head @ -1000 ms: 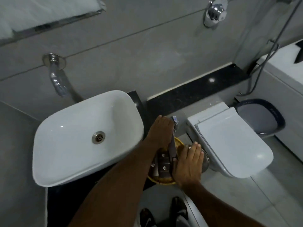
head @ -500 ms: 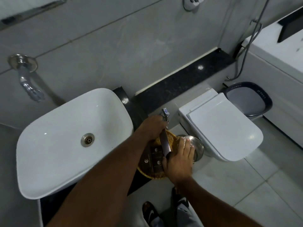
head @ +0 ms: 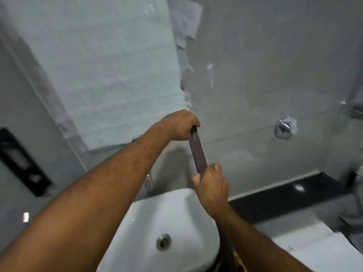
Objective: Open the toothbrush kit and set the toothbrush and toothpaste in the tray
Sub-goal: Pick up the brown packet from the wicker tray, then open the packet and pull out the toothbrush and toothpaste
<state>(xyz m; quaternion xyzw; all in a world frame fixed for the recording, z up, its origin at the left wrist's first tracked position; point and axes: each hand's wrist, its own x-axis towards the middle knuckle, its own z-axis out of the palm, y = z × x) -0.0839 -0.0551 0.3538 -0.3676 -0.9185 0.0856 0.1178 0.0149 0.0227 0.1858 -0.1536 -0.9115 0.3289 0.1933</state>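
Long slim dark-brown toothbrush kit box (head: pixel 198 152) held in air above white ceramic sink (head: pixel 172 222), tilted. Left hand (head: pixel 179 124) clenched round upper end; right hand (head: pixel 213 186) clenched round lower end. Grey tiled wall (head: pixel 255 75) behind.

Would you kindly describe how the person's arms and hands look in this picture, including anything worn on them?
Both forearms are bare as far as the picture shows, with no sleeves in view. The left hand and the right hand wear no gloves. No watch, bracelet or ring is visible on either wrist or hand, though the picture is blurred. Fine hair shows along the forearms.
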